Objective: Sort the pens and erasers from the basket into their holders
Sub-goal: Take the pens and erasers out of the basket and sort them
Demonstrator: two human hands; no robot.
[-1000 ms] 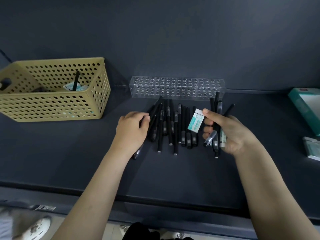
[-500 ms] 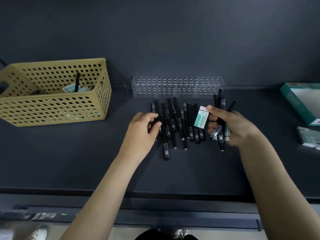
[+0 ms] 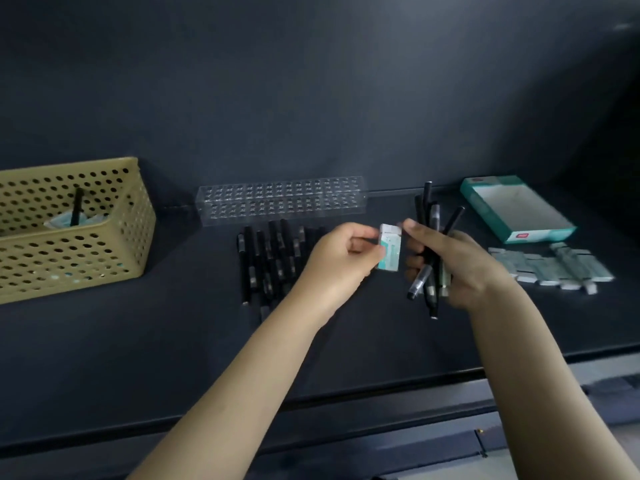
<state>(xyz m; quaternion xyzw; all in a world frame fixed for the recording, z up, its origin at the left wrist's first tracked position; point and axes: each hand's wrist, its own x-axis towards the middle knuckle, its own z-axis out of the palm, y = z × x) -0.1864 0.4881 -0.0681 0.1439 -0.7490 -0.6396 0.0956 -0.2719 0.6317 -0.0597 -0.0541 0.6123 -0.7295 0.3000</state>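
My left hand [image 3: 341, 259] pinches a white and teal eraser [image 3: 390, 251] held up between both hands. My right hand [image 3: 453, 268] grips a bundle of black pens [image 3: 431, 233], and its thumb tip sits by the eraser's top corner. Several more black pens [image 3: 266, 261] lie in a row on the dark table, in front of the clear perforated pen holder [image 3: 280, 199]. The yellow perforated basket [image 3: 74, 237] stands at the left with one black pen [image 3: 76, 206] and some erasers inside. An open teal box [image 3: 512, 207] lies at the right.
Several erasers [image 3: 550, 266] lie in a row in front of the teal box. The dark table [image 3: 138, 341] ends in a front edge below my forearms. A dark wall rises right behind the pen holder.
My left hand left the row of pens, moved right and took hold of the eraser that my right hand was holding. The view has swung right, bringing the box and erasers into sight.
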